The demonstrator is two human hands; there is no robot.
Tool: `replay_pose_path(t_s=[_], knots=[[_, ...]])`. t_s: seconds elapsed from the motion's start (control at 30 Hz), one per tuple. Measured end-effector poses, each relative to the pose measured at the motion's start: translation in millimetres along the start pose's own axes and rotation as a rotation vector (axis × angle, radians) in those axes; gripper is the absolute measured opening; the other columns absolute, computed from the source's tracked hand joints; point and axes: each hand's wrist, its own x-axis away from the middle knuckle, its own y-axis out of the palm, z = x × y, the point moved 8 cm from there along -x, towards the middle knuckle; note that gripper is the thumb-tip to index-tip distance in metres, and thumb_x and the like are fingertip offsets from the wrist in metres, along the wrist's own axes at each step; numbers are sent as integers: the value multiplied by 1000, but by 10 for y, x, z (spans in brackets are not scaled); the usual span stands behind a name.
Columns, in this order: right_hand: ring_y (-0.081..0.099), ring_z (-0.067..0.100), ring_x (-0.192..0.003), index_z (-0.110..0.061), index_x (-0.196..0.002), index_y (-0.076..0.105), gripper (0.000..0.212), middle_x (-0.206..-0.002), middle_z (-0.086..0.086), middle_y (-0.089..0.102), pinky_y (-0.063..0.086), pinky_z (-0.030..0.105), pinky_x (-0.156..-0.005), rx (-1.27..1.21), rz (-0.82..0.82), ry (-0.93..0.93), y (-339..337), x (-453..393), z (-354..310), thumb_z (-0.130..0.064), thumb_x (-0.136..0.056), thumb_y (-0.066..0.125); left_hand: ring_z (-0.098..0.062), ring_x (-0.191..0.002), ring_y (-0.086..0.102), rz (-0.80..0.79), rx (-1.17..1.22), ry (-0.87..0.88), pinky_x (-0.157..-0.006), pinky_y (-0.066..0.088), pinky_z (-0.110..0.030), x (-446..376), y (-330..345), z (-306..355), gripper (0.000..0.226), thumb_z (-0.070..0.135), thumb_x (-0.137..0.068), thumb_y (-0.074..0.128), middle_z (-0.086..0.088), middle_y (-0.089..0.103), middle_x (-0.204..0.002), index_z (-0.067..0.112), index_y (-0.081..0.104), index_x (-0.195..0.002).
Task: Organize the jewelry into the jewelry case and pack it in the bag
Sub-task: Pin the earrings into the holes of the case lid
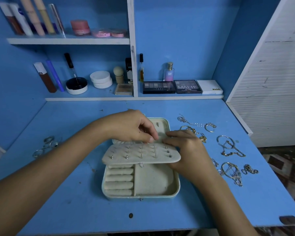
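Observation:
A cream jewelry case (160, 193) lies open at the middle of the blue desk. Its earring flap (140, 155) is folded over the base and carries several small studs. Ring rolls (119, 179) fill the left part of the base. My left hand (133, 128) hovers over the flap's top edge, fingertips pinched together; what they pinch is too small to tell. My right hand (187, 147) holds the flap's right end with curled fingers. Necklaces and bracelets (228, 147) lie loose on the desk to the right. Several rings (46, 145) lie at the left.
Low shelf at the back holds makeup palettes (172, 86), a perfume bottle (169, 72), jars and tubes. An upper shelf (68, 40) carries more cosmetics. A white slatted panel (271, 82) stands on the right. The desk's right edge drops off near the chains.

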Motion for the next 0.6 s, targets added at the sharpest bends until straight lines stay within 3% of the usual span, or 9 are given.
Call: replay_pose_path(t_s=[0.1, 0.23, 0.43, 0.6], knots=[[65, 24, -88, -23, -80, 78, 26, -96, -2, 73, 44, 26, -77, -52, -57, 24, 41, -22, 46, -38, -71, 59, 0, -87, 66, 4, -21, 12, -84, 50, -18, 3, -28, 24, 14, 26, -88, 73, 13, 75, -91, 36, 76, -98], [67, 18, -95, -20, -77, 80, 21, -94, 2, 75, 37, 17, -81, -72, -72, 51, 45, -43, 65, -35, -68, 68, 2, -85, 66, 125, 17, 53, -73, 42, -5, 70, -227, 55, 14, 23, -89, 72, 14, 75, -91, 33, 76, -97], [65, 8, -96, -17, -74, 79, 28, -87, 1, 76, 47, 25, -86, -122, -11, 111, -2, -72, 52, -45, -68, 75, -8, -88, 70, 292, 163, 55, -84, 52, -19, 245, -572, -72, 13, 18, -90, 70, 5, 76, -88, 24, 76, -100], [57, 14, -83, -12, -81, 75, 28, -80, -4, 73, 40, 15, -75, -133, 43, 146, -104, -97, -5, -34, -70, 88, -5, -84, 69, 555, 436, 9, -75, 50, -24, 438, -741, -417, 14, 14, -93, 65, 2, 75, -89, 24, 73, -98]])
